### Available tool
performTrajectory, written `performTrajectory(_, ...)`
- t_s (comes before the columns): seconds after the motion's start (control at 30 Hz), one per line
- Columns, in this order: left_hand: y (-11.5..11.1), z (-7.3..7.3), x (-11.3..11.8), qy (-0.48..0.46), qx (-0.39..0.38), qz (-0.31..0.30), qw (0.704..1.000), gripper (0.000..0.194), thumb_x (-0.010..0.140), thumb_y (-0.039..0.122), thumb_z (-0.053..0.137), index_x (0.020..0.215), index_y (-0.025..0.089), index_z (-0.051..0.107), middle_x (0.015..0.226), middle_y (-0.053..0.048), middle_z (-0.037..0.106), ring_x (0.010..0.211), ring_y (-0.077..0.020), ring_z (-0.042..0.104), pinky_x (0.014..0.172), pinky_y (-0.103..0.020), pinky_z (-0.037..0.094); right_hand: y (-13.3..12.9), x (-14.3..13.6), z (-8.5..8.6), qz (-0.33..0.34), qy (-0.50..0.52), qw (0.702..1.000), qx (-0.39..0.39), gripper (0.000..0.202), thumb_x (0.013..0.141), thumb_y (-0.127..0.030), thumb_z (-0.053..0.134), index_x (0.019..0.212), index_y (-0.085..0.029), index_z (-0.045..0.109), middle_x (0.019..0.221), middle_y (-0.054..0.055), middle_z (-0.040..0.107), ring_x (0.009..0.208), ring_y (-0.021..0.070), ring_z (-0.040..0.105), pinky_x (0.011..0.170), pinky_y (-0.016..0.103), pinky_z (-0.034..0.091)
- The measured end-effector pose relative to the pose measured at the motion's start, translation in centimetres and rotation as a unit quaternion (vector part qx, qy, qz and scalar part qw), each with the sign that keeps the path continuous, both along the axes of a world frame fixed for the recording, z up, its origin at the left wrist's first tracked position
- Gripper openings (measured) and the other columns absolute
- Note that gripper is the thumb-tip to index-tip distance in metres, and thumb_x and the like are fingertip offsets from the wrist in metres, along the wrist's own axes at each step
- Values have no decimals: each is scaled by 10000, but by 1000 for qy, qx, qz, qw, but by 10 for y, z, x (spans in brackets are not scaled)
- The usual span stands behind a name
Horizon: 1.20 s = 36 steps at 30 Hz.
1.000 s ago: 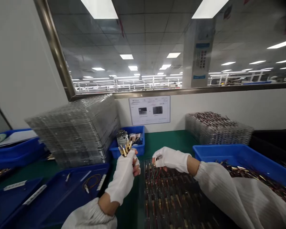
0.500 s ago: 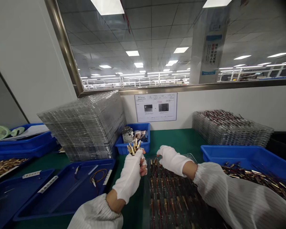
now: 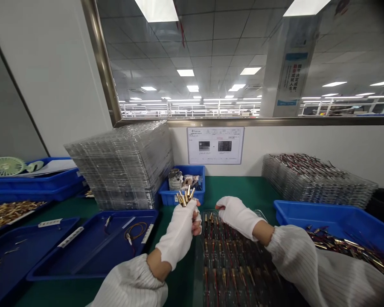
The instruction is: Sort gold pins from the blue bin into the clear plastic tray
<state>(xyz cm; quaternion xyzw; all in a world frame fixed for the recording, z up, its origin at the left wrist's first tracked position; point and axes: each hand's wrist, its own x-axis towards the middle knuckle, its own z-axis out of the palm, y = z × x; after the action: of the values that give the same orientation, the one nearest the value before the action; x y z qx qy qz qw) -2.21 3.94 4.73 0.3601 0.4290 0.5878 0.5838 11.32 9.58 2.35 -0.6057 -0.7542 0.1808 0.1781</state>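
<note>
My left hand (image 3: 179, 233), in a white fingerless glove, is closed around a bunch of brass-coloured metal tubes (image 3: 185, 197) whose ends stick up above the fingers. Just to its right lies a clear plastic tray (image 3: 199, 260) with rows of slim brass-tipped parts on red and black wires (image 3: 232, 251). My right hand (image 3: 238, 216), gloved the same way, is over the tray's far end with fingers bent and pressed together. Whatever sits between those fingertips is hidden behind the glove.
To the right, a blue bin (image 3: 326, 211) holds many wired brass parts, with a stack of filled clear trays (image 3: 320, 181) behind. At left stand a tall stack of clear trays (image 3: 124, 166) and blue trays (image 3: 92, 251). A small blue box (image 3: 169, 198) sits behind my left hand.
The view has swung slightly, so everything appears a little further right. My left hand keeps its bunch of tubes, and my right hand stays at the tray's far end.
</note>
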Motion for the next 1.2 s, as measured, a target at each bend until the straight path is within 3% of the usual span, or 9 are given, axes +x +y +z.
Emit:
performTrajectory(0.23,-2,1,0,-3,-2,-5,1000,163,690,322,474,726,181,399,445,104,282,294,-18,235,329,-169,189,7,4,-4,9,-14,999,43,290,598,-242,529,879,-242,600,841,4,605,745,152,550,624,213,395)
performTrajectory(0.43,-2,1,0,6,6,-5,1000,145,707,309,455,728,186,381,456,105,267,299,-19,232,332,-173,191,13,11,-8,-6,-59,998,22,124,543,-183,553,637,-218,627,591,1,593,525,131,525,494,221,355)
performTrajectory(0.6,-1,1,0,8,3,-12,1000,114,728,292,428,733,187,382,457,103,254,302,-20,223,334,-178,187,8,5,-9,-3,-62,997,49,185,634,-320,507,748,-227,619,662,17,597,589,133,528,521,222,349)
performTrajectory(0.7,-1,1,0,12,6,-19,1000,111,739,295,413,738,185,393,460,99,256,307,-22,229,336,-180,192,7,0,-11,4,-65,997,51,226,618,-316,530,811,-223,602,669,21,594,582,131,523,515,218,352)
performTrajectory(0.8,-1,1,0,12,5,-20,1000,109,739,293,413,736,186,392,461,98,258,307,-23,230,336,-180,192,7,-1,-10,17,-71,996,57,223,711,-288,419,817,-187,589,654,38,586,531,122,512,485,217,351)
performTrajectory(0.87,-1,1,0,9,5,-18,1000,109,734,291,422,737,188,387,463,99,261,306,-23,227,335,-180,189,5,0,-6,49,-75,994,70,251,751,-251,355,853,-188,576,675,39,586,541,117,517,498,214,361)
performTrajectory(1.03,-1,0,0,12,7,-22,1000,124,734,310,424,730,191,391,459,101,256,305,-24,227,336,-180,193,-11,-4,9,204,-99,965,130,183,720,-205,433,832,-202,578,873,30,568,798,147,507,705,228,362)
performTrajectory(1.2,-1,0,-1,13,4,-23,1000,131,737,314,426,732,186,397,455,101,262,303,-22,224,332,-178,189,-15,-8,13,257,-118,946,156,256,789,-158,314,809,-129,568,851,79,566,798,158,498,742,257,352)
